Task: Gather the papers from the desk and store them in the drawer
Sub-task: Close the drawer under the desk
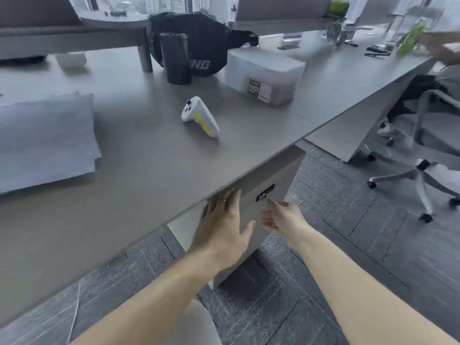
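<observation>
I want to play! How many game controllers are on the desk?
1. The white game controller lies mid-desk, in front of the black bag. Others may be hidden.

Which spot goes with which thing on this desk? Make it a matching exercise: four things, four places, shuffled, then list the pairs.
Things:
1. papers
2. white controller
3. black tumbler
4. left hand

Places:
A. in front of the black bag
B. against the drawer front, under the desk edge
C. far left of the desk
D. middle of the desk, lying on its side

Pairs: 1-C, 2-D, 3-A, 4-B
</observation>
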